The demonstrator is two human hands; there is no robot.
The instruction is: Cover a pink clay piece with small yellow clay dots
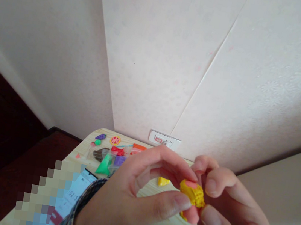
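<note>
A small lump of yellow and pink modelling clay (pixel 194 196) is held up above the table, between both hands. My left hand (pixel 145 195) pinches it from the left, thumb in front and fingers behind. The thumb of my right hand (pixel 235 209) presses the lump's right end, with its index finger bent close above. The clay's yellow part looks ridged, and pink shows at its top and bottom. My fingers hide part of it. Behind my left hand, a yellow clay piece (pixel 163 182) lies on the table (pixel 150 222).
Bags of green clay (pixel 104 164) and purple clay (pixel 120 160) lie at the back left. Beyond them are a grape-like purple piece (pixel 100 136) and a round fruit-slice piece (pixel 115 140). A phone (pixel 71 195) lies near my left wrist. A wall socket (pixel 164 140) sits behind the table.
</note>
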